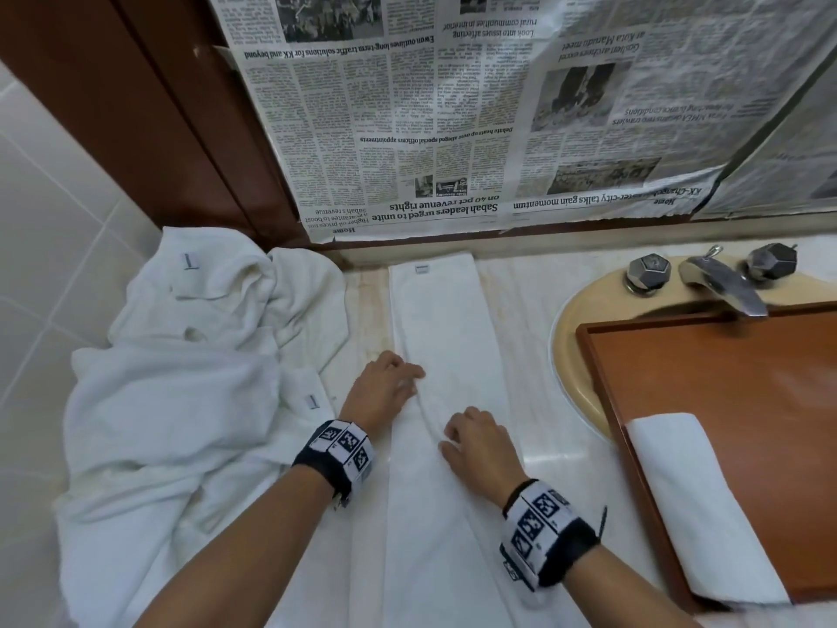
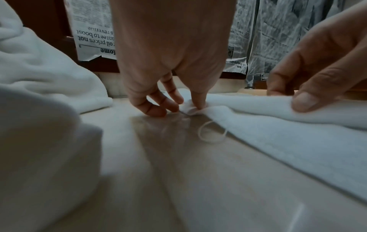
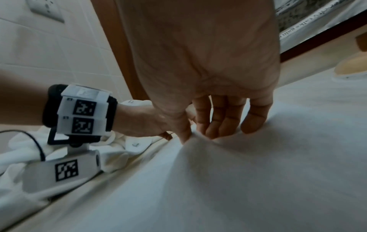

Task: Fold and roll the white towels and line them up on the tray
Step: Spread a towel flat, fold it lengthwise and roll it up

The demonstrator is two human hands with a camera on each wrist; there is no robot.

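Both hands pinch the long, soft white towel; its edge bunches.

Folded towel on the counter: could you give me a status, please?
Left hand and right hand pinching folded towel. One rolled towel on tray. Nothing obstructing.

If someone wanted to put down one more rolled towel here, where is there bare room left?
Most of the wooden tray is bare; one rolled towel lies at its near left edge. A strip of counter is bare between the long towel and the sink. The left is crowded by a heap of towels; both hands work mid-counter.
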